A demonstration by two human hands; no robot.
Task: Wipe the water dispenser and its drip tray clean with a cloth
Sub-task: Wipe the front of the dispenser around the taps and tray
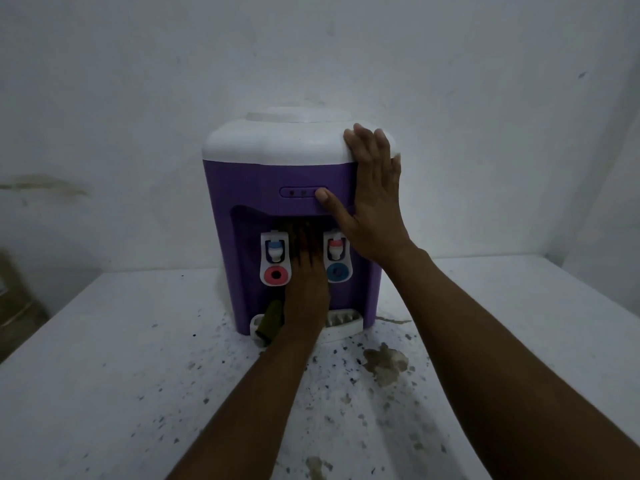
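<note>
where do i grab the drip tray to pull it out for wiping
Grip the drip tray by its white front lip, coming from the front: that rim juts out past the dispenser base. The left hand and cloth cover its left part now.

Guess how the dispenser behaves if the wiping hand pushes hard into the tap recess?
The water dispenser carries no bottle, so it's probably light and may slide backward. The right hand braces its top corner, suggesting that. The left hand pushes low, so tipping seems unlikely.
</note>
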